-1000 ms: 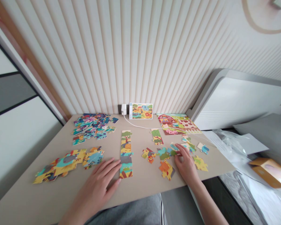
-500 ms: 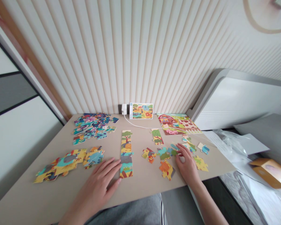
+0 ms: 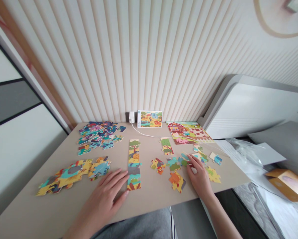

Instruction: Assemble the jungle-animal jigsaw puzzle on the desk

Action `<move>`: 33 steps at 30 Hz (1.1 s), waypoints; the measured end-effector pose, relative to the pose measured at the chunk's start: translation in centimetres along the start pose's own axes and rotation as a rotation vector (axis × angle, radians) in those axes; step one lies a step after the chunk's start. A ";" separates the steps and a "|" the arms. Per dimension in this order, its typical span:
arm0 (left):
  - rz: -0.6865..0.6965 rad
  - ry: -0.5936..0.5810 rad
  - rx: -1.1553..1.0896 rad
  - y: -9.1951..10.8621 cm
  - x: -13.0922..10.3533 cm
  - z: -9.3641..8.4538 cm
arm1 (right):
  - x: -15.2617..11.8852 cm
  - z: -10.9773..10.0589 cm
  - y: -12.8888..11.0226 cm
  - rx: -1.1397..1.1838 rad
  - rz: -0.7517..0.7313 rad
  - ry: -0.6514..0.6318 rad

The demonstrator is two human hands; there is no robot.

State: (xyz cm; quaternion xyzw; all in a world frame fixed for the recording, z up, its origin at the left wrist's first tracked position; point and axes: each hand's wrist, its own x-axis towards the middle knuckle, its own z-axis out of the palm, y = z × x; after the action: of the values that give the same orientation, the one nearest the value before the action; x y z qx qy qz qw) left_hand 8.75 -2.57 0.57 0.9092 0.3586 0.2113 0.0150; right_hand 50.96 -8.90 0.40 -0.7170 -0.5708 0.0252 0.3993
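Observation:
My left hand (image 3: 102, 196) lies flat on the table, fingers stretched out. Its fingertips touch the left edge of a joined upright strip of jigsaw pieces (image 3: 134, 159) showing a tree, animals and a crocodile. My right hand (image 3: 200, 176) is bent over loose pieces at the right, thumb and fingertips closed about a blue-and-green puzzle piece (image 3: 184, 156), partly hidden by the fingers. Near it lie a green-and-blue piece (image 3: 173, 163), orange-and-yellow pieces (image 3: 176, 181), a lion piece (image 3: 158, 165) and a yellow piece (image 3: 214, 174). A two-piece tree strip (image 3: 166, 146) lies farther back.
A picture card (image 3: 149, 119) leans on the wall beside a white charger (image 3: 131, 117), whose cable crosses the table. A farm puzzle (image 3: 188, 132) lies back right. Dark-blue pieces (image 3: 99, 134) are heaped back left, yellow ones (image 3: 66, 176) front left. A bed (image 3: 258, 109) adjoins the right.
The view has shifted very slightly. Both hands stay in nearly the same places; the right fingertips have moved only a little over the blue-and-green piece.

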 end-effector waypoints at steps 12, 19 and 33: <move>-0.004 0.010 -0.019 0.1 0.1 0.0 | -0.1 -0.4 0.3 0.158 0.156 -0.002; -0.004 -0.018 -0.004 0.1 0.0 -0.1 | -0.1 -0.4 0.4 0.155 0.157 -0.008; -0.004 -0.022 -0.005 0.0 0.0 0.0 | 0.9 -0.3 0.1 0.218 0.114 -0.002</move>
State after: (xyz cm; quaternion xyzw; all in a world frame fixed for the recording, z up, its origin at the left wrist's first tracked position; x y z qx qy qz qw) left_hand 8.74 -2.59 0.60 0.9107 0.3595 0.2020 0.0214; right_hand 51.52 -8.29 0.94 -0.7007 -0.5233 0.1105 0.4723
